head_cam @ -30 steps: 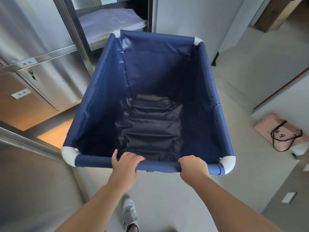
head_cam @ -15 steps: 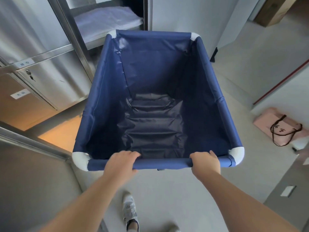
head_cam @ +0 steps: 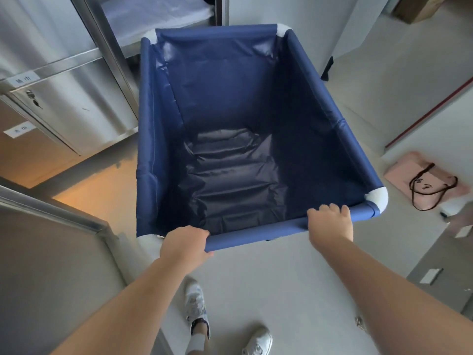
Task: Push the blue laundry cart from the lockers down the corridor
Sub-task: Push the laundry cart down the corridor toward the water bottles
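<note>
floor (head_cam: 268, 283): pale grey, smooth, with an orange glow at the left by the lockers
blue laundry cart (head_cam: 230, 119): stands on the floor, beside the steel lockers (head_cam: 76, 98)
pink bag (head_cam: 425, 183): lies flat on the floor at the right, dark straps on top
white shoes (head_cam: 195, 303): two, planted on the floor behind the cart

Laundry or linen service room in an institution

Labelled stainless-steel lockers (head_cam: 69, 98) at 10 o'clock, folded white linen (head_cam: 156, 14) shelved at 11, a blue fabric laundry cart (head_cam: 256, 139) on grey floor.
</note>
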Demonstrator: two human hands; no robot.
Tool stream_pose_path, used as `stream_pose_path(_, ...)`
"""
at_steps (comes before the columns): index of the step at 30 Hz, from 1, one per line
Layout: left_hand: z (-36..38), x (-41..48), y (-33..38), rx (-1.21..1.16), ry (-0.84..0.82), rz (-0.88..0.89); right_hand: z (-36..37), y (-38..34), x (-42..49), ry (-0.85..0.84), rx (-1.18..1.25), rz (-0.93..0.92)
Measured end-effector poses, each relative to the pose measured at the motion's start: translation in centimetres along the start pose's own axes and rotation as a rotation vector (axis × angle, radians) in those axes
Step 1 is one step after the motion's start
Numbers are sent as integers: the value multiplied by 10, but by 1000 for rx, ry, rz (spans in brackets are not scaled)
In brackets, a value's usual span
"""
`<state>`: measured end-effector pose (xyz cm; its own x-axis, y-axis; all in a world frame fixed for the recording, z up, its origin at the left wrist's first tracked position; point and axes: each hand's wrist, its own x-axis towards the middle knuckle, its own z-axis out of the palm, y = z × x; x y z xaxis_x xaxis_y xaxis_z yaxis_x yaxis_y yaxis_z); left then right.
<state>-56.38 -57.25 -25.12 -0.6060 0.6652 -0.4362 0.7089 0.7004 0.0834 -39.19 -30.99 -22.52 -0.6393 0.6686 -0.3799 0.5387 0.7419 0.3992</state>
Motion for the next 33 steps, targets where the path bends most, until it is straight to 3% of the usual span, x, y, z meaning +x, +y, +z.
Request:
stream_pose_path(5, 0, 12, 10, -27, 35, -40, -18, -80, -22, 126, 247, -337)
stream_pose_path(8, 0, 19, 23, -63, 42, -34, -23, -110, -31, 204, 271, -467)
stream_pose_path(11, 3, 21, 40, -111, 48, -24, -25, -105, -25, 245, 190, -398)
stream_pose_path(21, 21, 9, 105, -290, 51, 17, -22, -68, -7, 136, -33, -336)
stream_pose_path(28, 14, 20, 179, -358, -100, 167, -5, -3, 8, 33, -165, -268)
stream_pose_path(31, 4, 20, 166, -408, -178, 280, -1, 16, 13, -12, -193, -226)
stream_pose_path(33, -5, 24, 133, -387, -102, 268, -3, 25, 17, -54, -202, -193)
